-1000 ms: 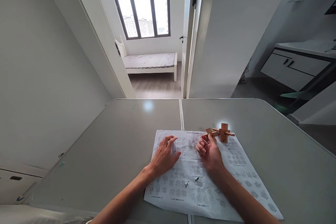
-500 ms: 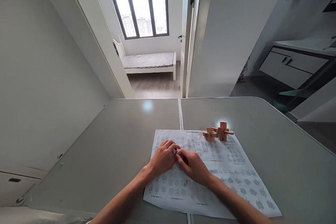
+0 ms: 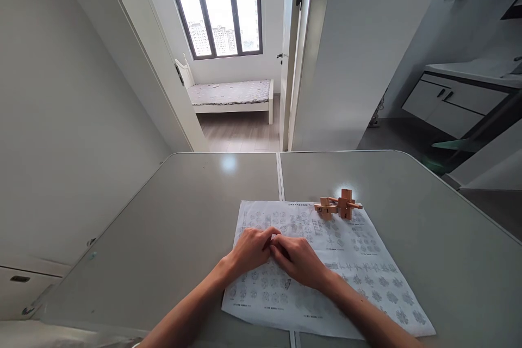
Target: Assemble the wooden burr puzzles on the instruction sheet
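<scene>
My left hand (image 3: 253,249) and my right hand (image 3: 297,260) meet over a large printed instruction sheet (image 3: 350,288), their fingertips touching. Both are closed with curled fingers. Whatever may lie between the fingers is hidden from view. Beyond my right hand, at the sheet's far right corner, are wooden puzzle pieces (image 3: 346,205), orange-brown and fitted together in crossed shapes with dark marks on them. Neither hand touches these pieces. Rows of small diagrams cover the sheet.
A grey table (image 3: 183,217) with a pale seam down its middle carries the sheet. Past its far edge, an open doorway shows a bed (image 3: 232,93) under a window (image 3: 216,8). A white cabinet (image 3: 448,100) stands off to the right.
My left hand has lowered its knuckles and curled its fingers further toward my right hand. My right hand has barely shifted. The wooden pieces and the sheet stay in place.
</scene>
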Motion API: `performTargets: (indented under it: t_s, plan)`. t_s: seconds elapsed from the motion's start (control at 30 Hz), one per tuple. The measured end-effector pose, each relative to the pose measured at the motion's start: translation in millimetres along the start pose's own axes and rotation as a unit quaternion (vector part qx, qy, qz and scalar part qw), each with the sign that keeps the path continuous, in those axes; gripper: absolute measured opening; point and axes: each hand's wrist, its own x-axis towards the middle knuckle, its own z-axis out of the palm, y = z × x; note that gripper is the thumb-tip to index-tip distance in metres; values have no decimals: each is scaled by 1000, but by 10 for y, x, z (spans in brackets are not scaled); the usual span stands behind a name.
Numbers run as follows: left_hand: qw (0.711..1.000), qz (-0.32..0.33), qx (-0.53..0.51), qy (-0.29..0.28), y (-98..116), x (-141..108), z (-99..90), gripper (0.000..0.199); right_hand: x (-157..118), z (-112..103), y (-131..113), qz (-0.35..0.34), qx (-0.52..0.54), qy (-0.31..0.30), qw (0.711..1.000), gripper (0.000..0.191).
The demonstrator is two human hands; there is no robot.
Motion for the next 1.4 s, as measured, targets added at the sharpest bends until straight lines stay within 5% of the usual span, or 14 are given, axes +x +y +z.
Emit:
performTargets:
  t_s: [1.4]
  plan:
    - [1000,5,11,-13,-9,-22,-2,40,-15,2,-1,-11,-24,-5,1000,23]
